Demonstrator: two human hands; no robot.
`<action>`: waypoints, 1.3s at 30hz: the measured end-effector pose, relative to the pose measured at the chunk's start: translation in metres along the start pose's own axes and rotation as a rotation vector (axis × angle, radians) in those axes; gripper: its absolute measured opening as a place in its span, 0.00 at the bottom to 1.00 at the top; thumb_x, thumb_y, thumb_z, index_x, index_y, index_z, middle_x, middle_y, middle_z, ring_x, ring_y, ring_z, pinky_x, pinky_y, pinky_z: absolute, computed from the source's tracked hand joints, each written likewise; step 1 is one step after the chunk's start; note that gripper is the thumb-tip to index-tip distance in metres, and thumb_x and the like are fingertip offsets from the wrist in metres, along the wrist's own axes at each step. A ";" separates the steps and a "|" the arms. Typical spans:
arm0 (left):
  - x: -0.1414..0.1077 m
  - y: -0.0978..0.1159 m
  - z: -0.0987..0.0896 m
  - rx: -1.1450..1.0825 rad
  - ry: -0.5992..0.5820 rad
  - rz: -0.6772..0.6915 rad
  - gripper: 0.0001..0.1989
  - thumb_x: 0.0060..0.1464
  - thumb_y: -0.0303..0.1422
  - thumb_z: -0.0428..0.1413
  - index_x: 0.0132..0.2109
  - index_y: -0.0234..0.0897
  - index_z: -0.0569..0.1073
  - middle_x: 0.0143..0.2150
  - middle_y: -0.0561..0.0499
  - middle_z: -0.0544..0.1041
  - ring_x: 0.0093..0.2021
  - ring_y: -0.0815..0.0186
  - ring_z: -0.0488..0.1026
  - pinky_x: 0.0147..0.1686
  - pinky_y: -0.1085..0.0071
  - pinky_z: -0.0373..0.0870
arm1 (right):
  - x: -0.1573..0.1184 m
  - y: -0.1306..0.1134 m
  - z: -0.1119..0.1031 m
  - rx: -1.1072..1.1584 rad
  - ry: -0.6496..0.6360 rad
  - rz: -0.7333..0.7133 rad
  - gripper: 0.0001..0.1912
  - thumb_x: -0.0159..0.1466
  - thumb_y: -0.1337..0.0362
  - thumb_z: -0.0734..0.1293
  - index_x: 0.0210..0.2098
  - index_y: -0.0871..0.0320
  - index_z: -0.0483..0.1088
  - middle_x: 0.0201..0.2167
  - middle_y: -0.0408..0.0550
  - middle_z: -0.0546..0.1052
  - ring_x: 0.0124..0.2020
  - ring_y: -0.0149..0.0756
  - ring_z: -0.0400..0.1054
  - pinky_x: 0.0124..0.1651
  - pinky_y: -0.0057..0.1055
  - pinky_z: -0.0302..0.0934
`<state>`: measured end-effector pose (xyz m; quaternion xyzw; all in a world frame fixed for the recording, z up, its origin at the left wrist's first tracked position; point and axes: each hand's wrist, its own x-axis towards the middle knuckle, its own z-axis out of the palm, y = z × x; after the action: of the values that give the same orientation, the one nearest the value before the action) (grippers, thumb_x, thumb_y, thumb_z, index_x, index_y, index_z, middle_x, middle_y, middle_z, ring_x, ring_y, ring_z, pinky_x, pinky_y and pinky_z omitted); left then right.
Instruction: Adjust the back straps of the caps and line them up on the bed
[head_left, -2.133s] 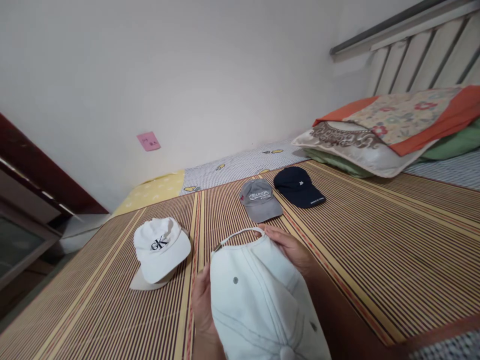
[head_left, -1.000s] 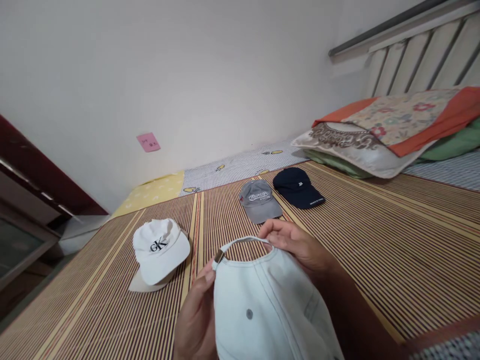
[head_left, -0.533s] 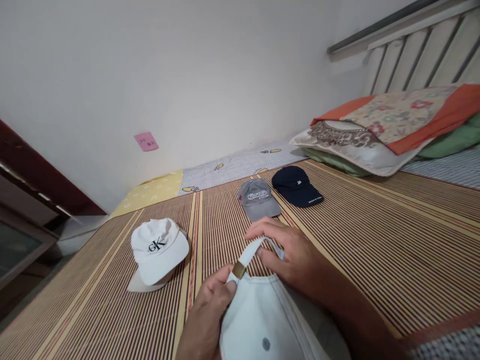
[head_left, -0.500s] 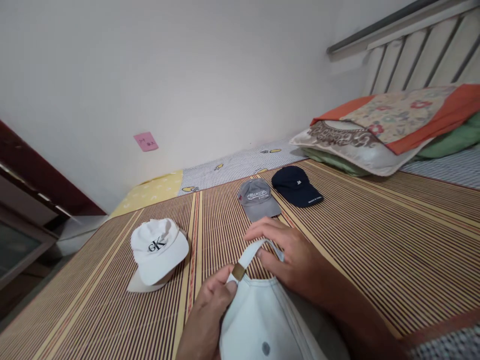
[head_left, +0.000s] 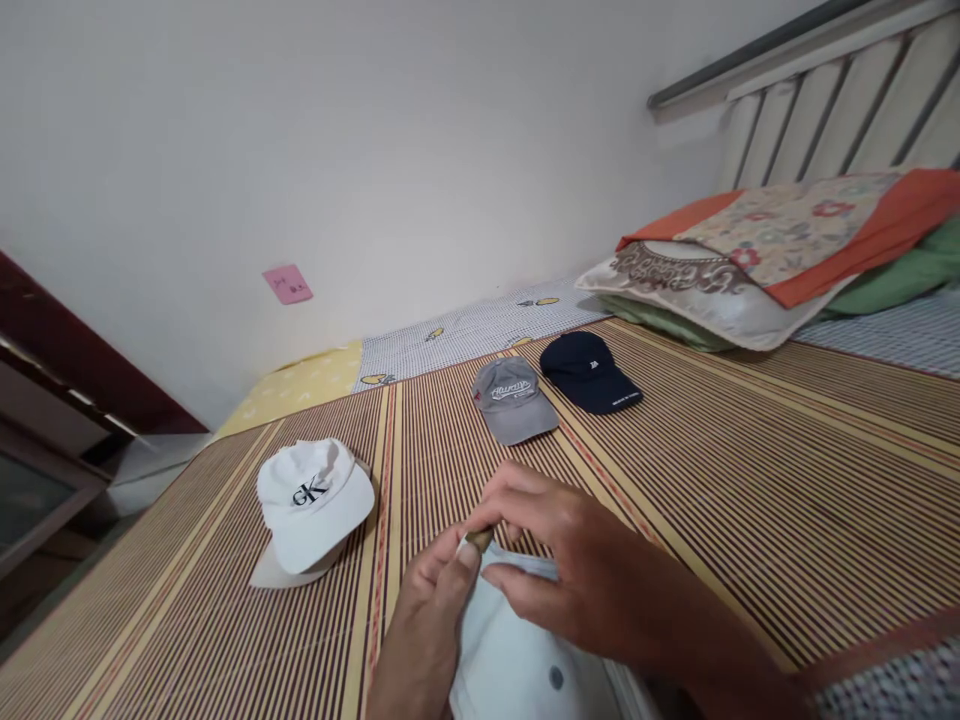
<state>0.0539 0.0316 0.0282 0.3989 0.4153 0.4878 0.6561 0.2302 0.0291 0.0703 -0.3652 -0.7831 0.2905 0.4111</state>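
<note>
A pale blue-white baseball cap (head_left: 517,640) is held back-strap up at the bottom middle, its brass-coloured buckle (head_left: 480,538) uppermost. My left hand (head_left: 431,600) is closed on the cap's left edge, thumb against the buckle. Bent over the buckle and strap from the right, my right hand (head_left: 536,540) has its fingertips at the buckle and its thumb by the back opening; most of the strap is hidden behind it. Beyond my hands lie a grey cap (head_left: 510,400) with white lettering and a navy cap (head_left: 589,372). On the left, a white cap (head_left: 311,505) rests on another pale cap (head_left: 274,570).
Under everything is a striped bamboo mat (head_left: 420,460) on a bed. Pillows (head_left: 690,280) with an orange floral cover (head_left: 810,225) are piled at the back right, below a radiator (head_left: 810,120). A pink note (head_left: 287,284) is stuck to the wall.
My right hand has moved left and down from the raised strap loop to the buckle. The strap no longer stands up as an arch. My left hand keeps its hold.
</note>
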 end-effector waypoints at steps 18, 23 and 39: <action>-0.012 -0.002 0.019 0.306 0.119 0.168 0.13 0.57 0.44 0.60 0.38 0.40 0.81 0.32 0.51 0.78 0.32 0.64 0.69 0.35 0.71 0.66 | 0.007 0.010 0.012 -0.250 -0.006 0.109 0.07 0.63 0.74 0.64 0.36 0.59 0.71 0.36 0.45 0.72 0.35 0.34 0.68 0.40 0.34 0.61; -0.007 -0.005 0.013 0.468 0.040 0.189 0.16 0.62 0.46 0.55 0.38 0.38 0.79 0.34 0.49 0.78 0.35 0.64 0.68 0.37 0.70 0.65 | 0.005 0.014 0.020 -0.400 -0.029 0.101 0.06 0.65 0.73 0.61 0.36 0.58 0.68 0.38 0.47 0.73 0.37 0.37 0.70 0.40 0.35 0.60; -0.012 0.000 0.013 0.191 0.034 0.043 0.18 0.56 0.48 0.62 0.44 0.40 0.81 0.28 0.54 0.73 0.31 0.69 0.65 0.32 0.76 0.63 | 0.014 0.020 0.004 -0.023 0.007 0.056 0.16 0.62 0.79 0.59 0.40 0.57 0.73 0.36 0.42 0.78 0.38 0.32 0.70 0.41 0.28 0.60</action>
<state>0.0637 0.0184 0.0342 0.4601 0.4625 0.4667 0.5972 0.2275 0.0513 0.0591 -0.3929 -0.7744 0.2915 0.4011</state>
